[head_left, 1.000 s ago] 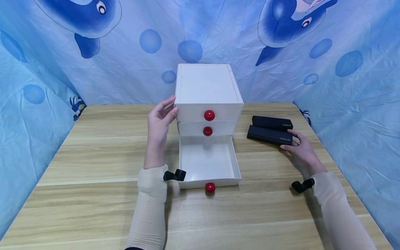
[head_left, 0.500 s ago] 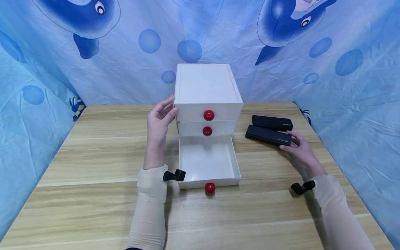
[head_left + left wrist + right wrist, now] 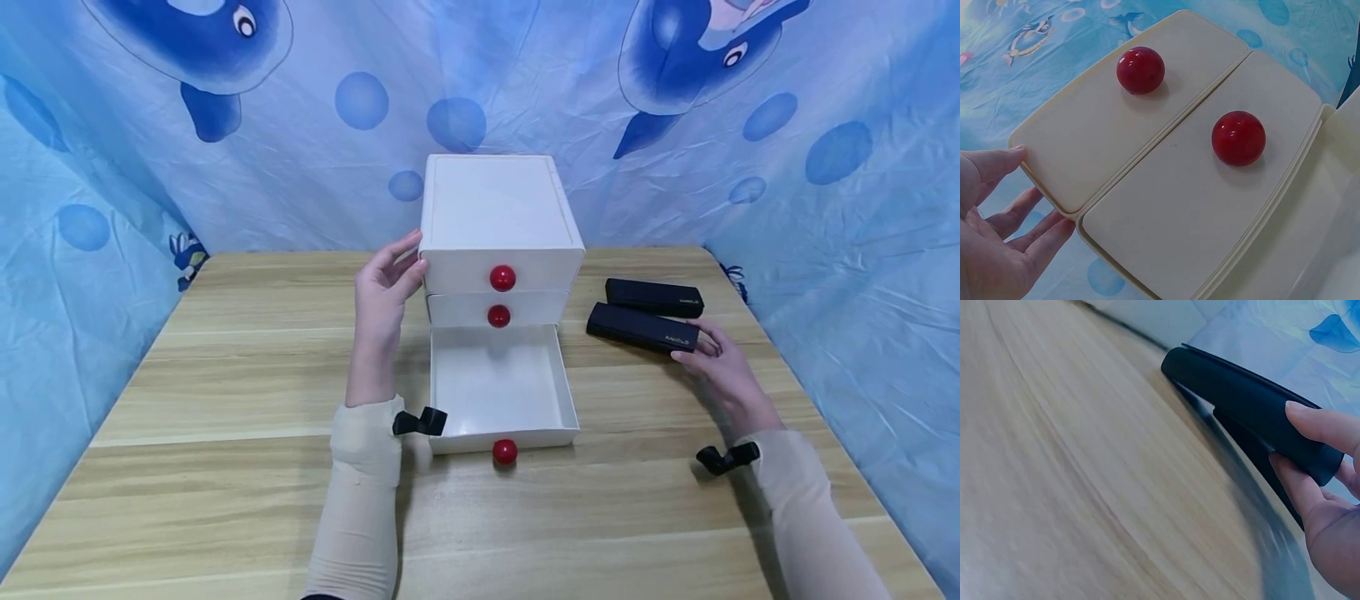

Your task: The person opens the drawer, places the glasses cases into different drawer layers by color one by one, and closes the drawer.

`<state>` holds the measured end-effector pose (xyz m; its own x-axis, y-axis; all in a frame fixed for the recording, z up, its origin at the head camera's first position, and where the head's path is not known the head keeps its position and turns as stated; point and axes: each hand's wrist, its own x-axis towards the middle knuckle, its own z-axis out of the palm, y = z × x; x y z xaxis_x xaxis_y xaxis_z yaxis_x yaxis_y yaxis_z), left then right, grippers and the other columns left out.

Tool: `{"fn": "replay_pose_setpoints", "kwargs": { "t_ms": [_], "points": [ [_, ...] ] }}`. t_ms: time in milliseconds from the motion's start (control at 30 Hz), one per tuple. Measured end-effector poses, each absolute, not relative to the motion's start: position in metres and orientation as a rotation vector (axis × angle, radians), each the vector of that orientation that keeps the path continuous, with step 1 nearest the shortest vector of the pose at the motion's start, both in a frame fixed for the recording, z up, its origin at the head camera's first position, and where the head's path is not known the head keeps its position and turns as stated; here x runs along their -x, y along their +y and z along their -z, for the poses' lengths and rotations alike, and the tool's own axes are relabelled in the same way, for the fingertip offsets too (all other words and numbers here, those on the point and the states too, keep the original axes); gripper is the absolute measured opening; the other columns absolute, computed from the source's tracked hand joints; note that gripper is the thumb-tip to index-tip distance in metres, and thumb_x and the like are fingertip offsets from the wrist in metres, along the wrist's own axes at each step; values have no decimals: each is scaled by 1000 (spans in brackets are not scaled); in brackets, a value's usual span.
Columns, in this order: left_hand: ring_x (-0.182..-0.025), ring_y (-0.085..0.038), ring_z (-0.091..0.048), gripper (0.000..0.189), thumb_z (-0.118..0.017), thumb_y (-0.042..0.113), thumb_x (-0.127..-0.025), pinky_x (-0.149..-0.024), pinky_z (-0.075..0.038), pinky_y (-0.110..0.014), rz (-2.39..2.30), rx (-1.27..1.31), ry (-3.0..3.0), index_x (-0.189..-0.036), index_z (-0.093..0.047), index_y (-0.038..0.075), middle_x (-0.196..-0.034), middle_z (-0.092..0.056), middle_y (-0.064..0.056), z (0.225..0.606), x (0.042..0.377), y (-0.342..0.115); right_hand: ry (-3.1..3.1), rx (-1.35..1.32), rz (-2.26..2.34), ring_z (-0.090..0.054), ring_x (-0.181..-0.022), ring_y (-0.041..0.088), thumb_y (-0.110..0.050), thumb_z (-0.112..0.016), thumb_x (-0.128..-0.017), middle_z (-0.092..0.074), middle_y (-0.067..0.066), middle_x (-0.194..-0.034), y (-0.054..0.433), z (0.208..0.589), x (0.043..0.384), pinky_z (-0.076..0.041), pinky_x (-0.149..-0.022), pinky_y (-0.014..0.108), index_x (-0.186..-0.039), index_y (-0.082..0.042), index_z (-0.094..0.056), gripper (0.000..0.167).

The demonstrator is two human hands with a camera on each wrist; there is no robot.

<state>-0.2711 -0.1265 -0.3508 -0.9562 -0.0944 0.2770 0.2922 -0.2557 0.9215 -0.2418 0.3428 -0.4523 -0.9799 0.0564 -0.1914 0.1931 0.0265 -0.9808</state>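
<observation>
A white drawer cabinet [image 3: 495, 204] with red ball knobs stands in the middle of the table. Its bottom drawer [image 3: 498, 379] is pulled out and has nothing inside; the two upper drawers are closed. My left hand [image 3: 384, 292] touches the cabinet's left side near the top front corner, thumb at the front edge [image 3: 997, 231]. On the right, my right hand [image 3: 723, 367] pinches the right end of a slim black case [image 3: 641, 326] with small lettering. In the right wrist view, thumb and fingers grip that black case [image 3: 1235, 400] from opposite sides.
A second black case [image 3: 652, 295] lies just behind the held one. The wooden table [image 3: 225, 400] reaches back to a blue curtain [image 3: 300, 183] with dolphins, which also hangs along both sides. Black camera mounts [image 3: 420, 421] sit on the wrists.
The held black case has shifted slightly to the left and its angle has turned a little, the right hand moving with it. My left hand and the cabinet stay as they were.
</observation>
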Motion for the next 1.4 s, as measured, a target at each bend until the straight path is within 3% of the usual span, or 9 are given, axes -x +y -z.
{"fn": "replay_pose_setpoints", "kwargs": {
  "t_ms": [133, 400, 667, 933, 1400],
  "points": [
    [-121, -16, -58, 42, -62, -2, -91, -91, -55, -21, 2308, 244, -1740, -132, -53, -4, -143, -53, -9, 351, 271, -126, 2062, -275, 2222, -58, -95, -6, 2, -70, -85, -61, -18, -105, 341, 451, 236, -54, -74, 11, -148, -18, -34, 75],
    [-122, -18, -58, 40, -61, -2, -92, -91, -55, -21, 2312, 238, -1750, -131, -54, -4, -143, -53, -9, 351, 270, -123, 2010, -226, 2317, -52, -103, -7, 5, -65, -88, -47, -14, -119, 334, 447, 216, -52, -79, 9, -146, -19, -35, 70],
    [-123, -19, -57, 40, -61, -1, -92, -93, -54, -22, 2300, 250, -1755, -132, -54, -3, -142, -53, -9, 353, 271, -122, 1846, -161, 2450, -52, -109, -4, 10, -60, -89, -44, -11, -127, 327, 436, 199, -53, -86, 12, -146, -16, -33, 68],
    [-122, -19, -58, 41, -62, -2, -91, -90, -55, -21, 2306, 233, -1742, -132, -54, -4, -143, -53, -9, 352, 270, -124, 1859, -41, 2436, -59, -99, 1, 14, -57, -89, -50, -9, -126, 314, 428, 187, -55, -80, 14, -143, -14, -36, 64],
    [-124, -19, -57, 41, -61, -1, -92, -92, -55, -21, 2297, 244, -1747, -133, -54, -3, -143, -53, -8, 350, 269, -126, 1734, 191, 2501, -63, -104, 5, 19, -53, -88, -61, -7, -126, 296, 421, 176, -57, -81, 18, -136, -14, -48, 58]
  ]
}}
